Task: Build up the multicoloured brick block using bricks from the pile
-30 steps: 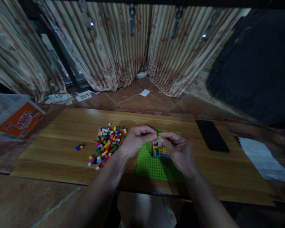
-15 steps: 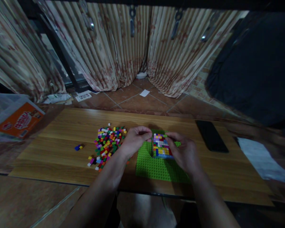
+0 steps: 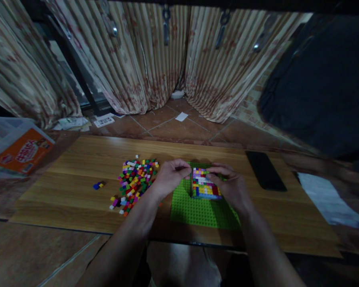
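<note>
Forearms (image 3: 131,231) come up from bottom edge of frame, L + R, over near edge of wood table (image 3: 60,179). Lower ctr: green studded baseplate (image 3: 194,213) flat on tabletop, partly shaded. On it, just R of frame ctr, sits the multicolor brick panel (image 3: 204,186), rows of small bricks: pink/white/purple toward far side, yellow/red/blue nearer.

L hand (image 3: 171,179), ctr of frame: thumb + index tips drawn close at panel's far L corner; can't tell if a brick is btwn them. R hand (image 3: 231,185), R of ctr, reaches over panel's R side, fingertips at its far R part; can't tell whether they're pinched on a piece or just resting.

L of ctr: loose brick pile (image 3: 137,179), mixed colors, spread on tabletop just beside L forearm. Farther L, apart from pile, a small blue/yellow brick cluster (image 3: 98,185). R side of frame: blk phone (image 3: 266,171) lying flat, well apart from R hand; white paper (image 3: 332,199) by table's R end.

Far L edge: clear plastic box (image 3: 6,131) w/ orange label. Beyond table, tile floor (image 3: 158,121) w/ small white card (image 3: 181,116), upper ctr. Bkgd, top: striped curtains (image 3: 137,59); upper R, dark fabric (image 3: 317,83).
</note>
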`<state>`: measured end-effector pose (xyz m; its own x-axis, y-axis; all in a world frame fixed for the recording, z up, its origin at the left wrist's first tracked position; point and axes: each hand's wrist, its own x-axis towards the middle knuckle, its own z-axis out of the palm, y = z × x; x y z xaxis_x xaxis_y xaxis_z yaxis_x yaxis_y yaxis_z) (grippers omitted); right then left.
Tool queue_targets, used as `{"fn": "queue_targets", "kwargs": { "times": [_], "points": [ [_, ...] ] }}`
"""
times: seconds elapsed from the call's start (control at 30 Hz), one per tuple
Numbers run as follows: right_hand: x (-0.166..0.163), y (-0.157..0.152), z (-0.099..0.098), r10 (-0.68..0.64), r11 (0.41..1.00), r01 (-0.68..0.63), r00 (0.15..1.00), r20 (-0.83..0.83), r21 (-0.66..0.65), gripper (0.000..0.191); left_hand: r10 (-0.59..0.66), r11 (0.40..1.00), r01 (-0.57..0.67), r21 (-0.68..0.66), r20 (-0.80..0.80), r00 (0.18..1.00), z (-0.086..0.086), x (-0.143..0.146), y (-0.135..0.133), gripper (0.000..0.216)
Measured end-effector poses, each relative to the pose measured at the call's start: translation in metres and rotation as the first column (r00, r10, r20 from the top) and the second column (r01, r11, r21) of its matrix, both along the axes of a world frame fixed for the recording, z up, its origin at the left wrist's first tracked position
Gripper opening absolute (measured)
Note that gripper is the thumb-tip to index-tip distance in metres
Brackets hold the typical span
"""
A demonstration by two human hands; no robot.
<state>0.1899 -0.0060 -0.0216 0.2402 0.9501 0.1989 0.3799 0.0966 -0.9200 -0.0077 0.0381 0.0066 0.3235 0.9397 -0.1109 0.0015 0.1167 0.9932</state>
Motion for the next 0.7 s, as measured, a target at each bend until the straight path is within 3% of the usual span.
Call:
{"fn": "queue_targets", "kwargs": {
  "times": [0.27,0.5,0.7],
  "points": [
    [-0.009,0.001,0.003,-0.055,0.986,-0.007,0.931,-0.362,-0.169,0.024,0.005,1.000,-0.006,-0.010,-0.009,1.000,0.000,0.000,-0.001,0.003],
    [-0.019,0.000,0.014,-0.126,0.967,-0.012,0.848,-0.514,-0.256,0.033,-0.029,1.000,0.029,-0.008,-0.032,0.999,-0.003,0.002,0.000,0.002],
    [-0.019,0.003,0.009,-0.141,0.967,-0.006,0.824,-0.549,-0.257,0.040,-0.034,0.999,0.034,-0.018,-0.016,0.999,-0.001,0.004,-0.002,0.001]
  ]
}}
